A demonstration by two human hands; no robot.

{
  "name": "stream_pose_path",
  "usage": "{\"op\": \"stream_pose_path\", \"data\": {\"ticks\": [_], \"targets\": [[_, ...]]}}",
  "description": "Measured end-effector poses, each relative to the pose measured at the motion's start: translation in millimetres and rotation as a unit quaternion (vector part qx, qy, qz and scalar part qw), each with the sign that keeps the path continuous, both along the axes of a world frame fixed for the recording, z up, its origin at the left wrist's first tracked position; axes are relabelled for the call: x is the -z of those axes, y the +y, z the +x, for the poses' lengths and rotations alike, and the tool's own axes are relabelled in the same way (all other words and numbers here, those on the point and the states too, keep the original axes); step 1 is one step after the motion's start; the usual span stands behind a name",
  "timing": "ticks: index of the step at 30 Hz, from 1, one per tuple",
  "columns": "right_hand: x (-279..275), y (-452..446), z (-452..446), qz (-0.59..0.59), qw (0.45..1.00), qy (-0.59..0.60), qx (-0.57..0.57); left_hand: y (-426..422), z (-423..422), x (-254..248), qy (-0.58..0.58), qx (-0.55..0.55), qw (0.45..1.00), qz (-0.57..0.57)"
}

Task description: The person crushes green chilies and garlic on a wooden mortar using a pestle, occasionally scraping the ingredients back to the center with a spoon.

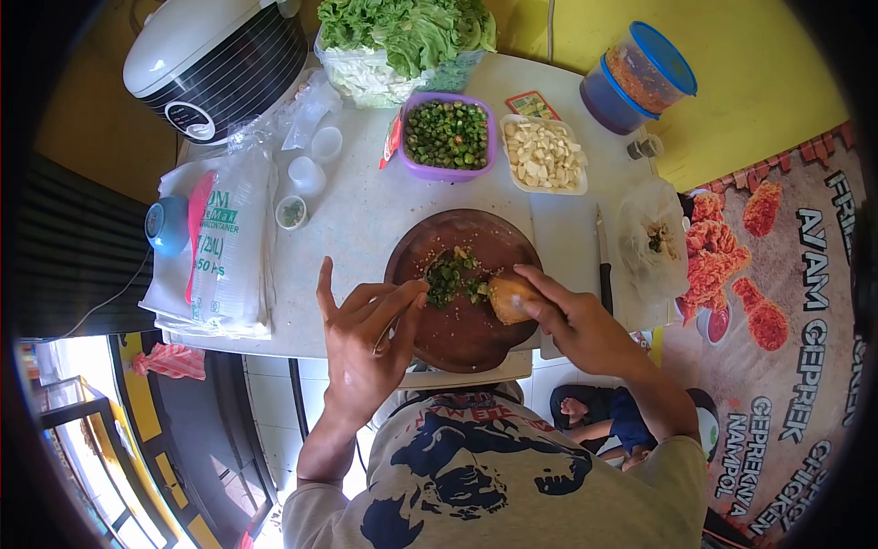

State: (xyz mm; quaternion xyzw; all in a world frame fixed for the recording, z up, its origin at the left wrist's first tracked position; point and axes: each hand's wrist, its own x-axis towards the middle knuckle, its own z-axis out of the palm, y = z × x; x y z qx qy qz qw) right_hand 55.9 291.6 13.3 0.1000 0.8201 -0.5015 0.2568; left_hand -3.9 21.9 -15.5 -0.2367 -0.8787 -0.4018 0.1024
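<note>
A round brown mortar lies at the table's front edge, with crushed green chili and pale bits in it. My right hand is closed around a light wooden pestle, whose head rests in the mortar beside the chili. Over the mortar's left side, my left hand pinches thumb and fingers together near the chili, one finger raised. A thin shiny curve shows at its fingers; what it is, I cannot make out. Behind the mortar stand a purple tub of cut green chilies and a white tub of chopped pale pieces.
A knife and a plastic bag lie at the right. Blue-lidded containers stand at the back right, a lettuce box behind. Small cups, packaging and a cooker are left. A person sits below.
</note>
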Motion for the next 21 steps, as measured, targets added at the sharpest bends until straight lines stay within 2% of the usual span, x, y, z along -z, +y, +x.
{"op": "stream_pose_path", "data": {"ticks": [1, 2, 3, 5, 8, 15, 21], "targets": [[13.5, -2.2, 3.6, 0.073, 0.983, 0.150, -0.076, 0.2, -0.8, 0.0, 0.003, 0.001, 1.000, -0.001], [20.8, -5.2, 5.2, 0.142, 0.933, 0.294, -0.150, 0.2, -1.4, -0.2, 0.004, -0.001, 1.000, -0.001], [14.3, -12.3, 5.6, 0.141, 0.934, 0.293, -0.150, -0.4, -1.8, -0.6, 0.000, 0.001, 1.000, -0.003], [-10.2, -27.1, 3.1, 0.311, 0.905, 0.193, -0.218, -0.7, -2.6, -1.6, -0.003, 0.002, 1.000, -0.004], [-17.7, -33.5, -4.2, 0.336, 0.894, 0.166, -0.247, -1.3, -2.5, -3.0, -0.004, 0.004, 1.000, -0.010], [-26.5, -38.0, -28.9, 0.351, 0.868, 0.172, -0.306, -2.1, -4.7, -3.7, -0.003, 0.014, 1.000, -0.016], [-23.3, -16.6, -40.2, 0.267, 0.905, 0.164, -0.287, 0.1, -3.8, -3.9, 0.001, 0.002, 1.000, -0.012]]}}
